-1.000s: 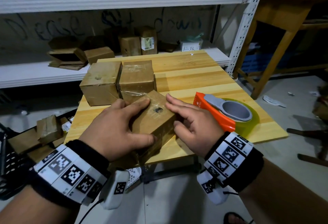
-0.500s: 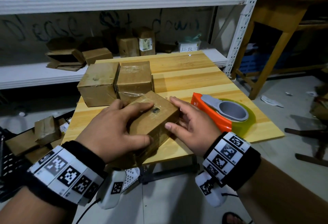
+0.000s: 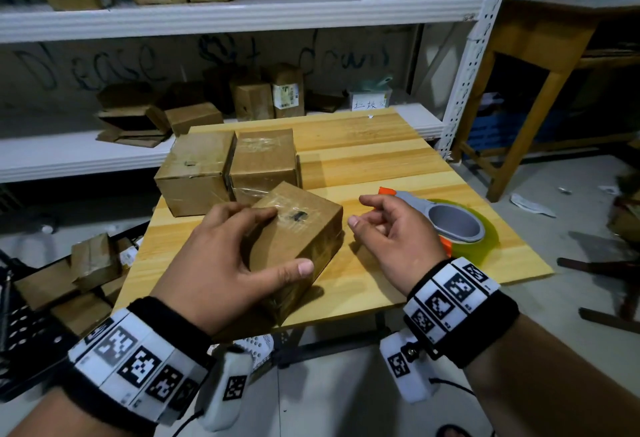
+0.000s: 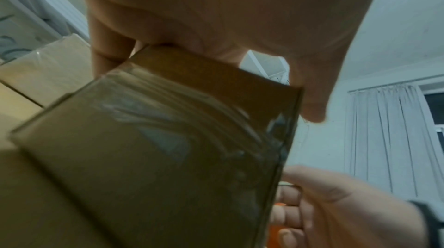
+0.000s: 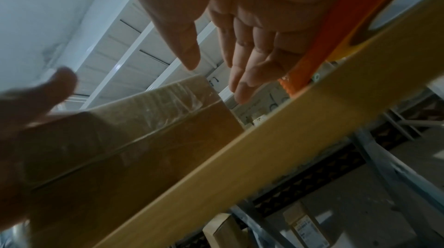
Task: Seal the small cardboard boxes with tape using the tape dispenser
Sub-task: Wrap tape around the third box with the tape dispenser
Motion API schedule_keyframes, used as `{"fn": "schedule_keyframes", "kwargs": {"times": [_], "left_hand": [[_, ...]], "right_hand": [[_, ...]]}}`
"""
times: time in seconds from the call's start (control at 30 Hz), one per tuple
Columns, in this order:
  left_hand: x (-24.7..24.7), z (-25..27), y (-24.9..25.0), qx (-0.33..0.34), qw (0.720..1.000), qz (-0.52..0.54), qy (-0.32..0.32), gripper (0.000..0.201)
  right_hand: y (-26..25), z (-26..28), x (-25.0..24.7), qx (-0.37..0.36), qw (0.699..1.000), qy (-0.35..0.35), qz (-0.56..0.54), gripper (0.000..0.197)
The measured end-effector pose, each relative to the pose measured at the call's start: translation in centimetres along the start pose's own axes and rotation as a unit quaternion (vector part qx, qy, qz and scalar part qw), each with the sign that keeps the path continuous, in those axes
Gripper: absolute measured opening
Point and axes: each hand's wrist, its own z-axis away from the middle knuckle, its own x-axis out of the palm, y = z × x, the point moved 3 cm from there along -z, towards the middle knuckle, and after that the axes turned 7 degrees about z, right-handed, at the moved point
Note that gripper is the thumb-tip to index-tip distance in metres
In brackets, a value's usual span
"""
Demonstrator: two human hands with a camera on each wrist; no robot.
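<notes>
Since a second ago the right hand (image 3: pixel 394 232) has left the taped box (image 3: pixel 301 229) and hangs just beside it, fingers loosely curled, empty. From the head view the left hand (image 3: pixel 221 260) grips that box, thumb on its near side, fingers over the top; the tape dispenser (image 3: pixel 453 225) lies on the desk (image 3: pixel 381 166) directly beyond the right grip, nearer it than the left.

Left wrist: the box fills the grip, tape glossy across its face.

Right wrist: the dispenser's orange body sits just right of the slack fingers (image 5: pixel 242 58), its long axis running away from them.
</notes>
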Motion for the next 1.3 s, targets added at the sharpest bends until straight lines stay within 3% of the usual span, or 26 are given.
{"fn": "schedule_keyframes", "kwargs": {"times": [0.3,0.53,0.73,0.8,0.9,1.0,1.07,1.13,1.23,1.3], "left_hand": [[-0.2,0.4,0.9,0.001,0.998,0.055,-0.039,0.133],[-0.2,0.4,1.5,0.02,0.99,0.096,-0.1,0.142],[0.6,0.1,1.9,-0.009,0.983,0.183,-0.024,0.124],[1.0,-0.2,2.5,-0.026,0.96,0.28,0.005,0.113],[1.7,-1.1,2.9,-0.063,0.893,0.445,0.028,0.093],[2.9,-2.1,3.5,-0.104,0.828,0.552,-0.011,0.078],[4.0,-2.6,3.9,-0.11,0.8,0.589,-0.033,0.069],[5.0,-3.2,4.1,-0.107,0.803,0.585,-0.037,0.065],[5.9,-3.9,4.2,-0.129,0.838,0.53,-0.006,0.059],[6.0,-4.1,4.3,-0.143,0.853,0.502,0.017,0.049]], "right_hand": [[0.5,-1.4,-1.0,-0.003,0.999,0.025,0.034,0.036],[0.2,-0.6,-0.4,0.065,0.99,-0.006,-0.126,0.028],[0.2,-0.3,-1.2,0.074,0.974,0.036,-0.21,0.023],[0.1,-0.5,-1.3,0.052,0.978,0.063,-0.194,0.032],[-0.2,-0.5,-1.3,0.055,0.966,0.083,-0.238,0.039],[-0.4,-0.5,-1.1,0.088,0.943,0.052,-0.318,0.021],[-0.6,-0.4,-0.9,0.083,0.941,0.033,-0.328,0.026],[-0.7,-0.3,-0.8,0.075,0.941,0.03,-0.328,0.032],[-0.6,-0.7,-0.8,0.084,0.934,0.029,-0.346,0.041],[-0.5,-1.1,-1.2,0.088,0.935,0.038,-0.341,0.034]]}}
